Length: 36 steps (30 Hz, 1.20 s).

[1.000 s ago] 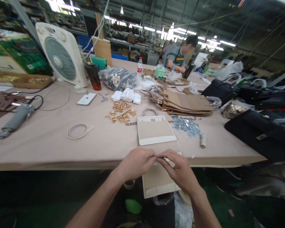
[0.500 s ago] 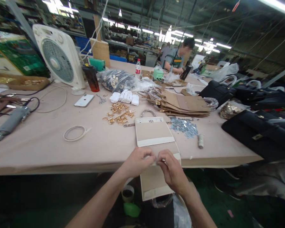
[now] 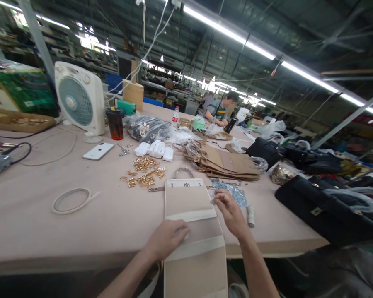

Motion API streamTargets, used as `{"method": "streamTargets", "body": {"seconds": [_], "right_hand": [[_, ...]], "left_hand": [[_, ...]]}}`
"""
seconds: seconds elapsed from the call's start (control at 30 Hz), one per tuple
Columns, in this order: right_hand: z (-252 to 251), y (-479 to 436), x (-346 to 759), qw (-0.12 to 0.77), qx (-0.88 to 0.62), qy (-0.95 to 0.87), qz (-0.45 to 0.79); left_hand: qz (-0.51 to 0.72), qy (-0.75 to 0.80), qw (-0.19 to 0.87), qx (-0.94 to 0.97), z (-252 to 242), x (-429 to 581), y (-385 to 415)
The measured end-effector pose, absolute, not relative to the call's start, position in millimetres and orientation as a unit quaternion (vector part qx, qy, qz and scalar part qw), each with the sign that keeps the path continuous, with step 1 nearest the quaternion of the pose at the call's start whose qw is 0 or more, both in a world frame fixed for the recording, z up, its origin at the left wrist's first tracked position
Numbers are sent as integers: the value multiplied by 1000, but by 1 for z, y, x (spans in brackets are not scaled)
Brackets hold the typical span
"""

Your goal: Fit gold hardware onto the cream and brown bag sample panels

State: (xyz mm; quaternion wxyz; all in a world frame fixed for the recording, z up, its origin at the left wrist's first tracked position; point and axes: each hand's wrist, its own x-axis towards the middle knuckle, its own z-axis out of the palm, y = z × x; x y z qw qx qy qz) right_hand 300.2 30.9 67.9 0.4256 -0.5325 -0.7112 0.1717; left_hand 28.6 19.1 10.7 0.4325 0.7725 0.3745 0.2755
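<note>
An unfolded beige bag body (image 3: 189,200) with white trim lies in front of me, its lower end reaching past the table edge. A plastic-wrapped handle (image 3: 182,171) curves at its far end. My left hand (image 3: 169,238) is over the middle of the bag, fingers curled together, with a whitish bit at the thumb that is too small to name. At the bag's right edge, my right hand (image 3: 231,211) pinches something small and greyish that I cannot make out. Just beyond it lies a pile of small blue-grey pieces (image 3: 236,194).
Gold-coloured hardware (image 3: 146,169) is heaped left of the bag. Farther left are a tape roll (image 3: 57,205), a phone (image 3: 98,151) and a fan (image 3: 77,99). Stacked brown bag pieces (image 3: 226,161), a thread spool (image 3: 251,216) and black bags (image 3: 311,211) stand right. A co-worker (image 3: 219,109) sits beyond.
My hands were together over the bag and are now apart. The right has gone outward to the bag's right edge, the left stays over the middle. The camera view has tilted up.
</note>
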Motion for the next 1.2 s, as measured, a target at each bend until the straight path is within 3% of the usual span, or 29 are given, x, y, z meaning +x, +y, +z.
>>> {"method": "streamTargets", "body": {"seconds": [0.37,0.53,1.2], "right_hand": [[37,177,320,313,-558,-727,248],[33,182,313,310,-561,-725,251],[22,210,262,199,-486,-807,270]], "left_hand": [[314,375,531,692,4,20,25],[327,380,557,662,1,21,24],[338,395,495,696,-6,21,26]]}}
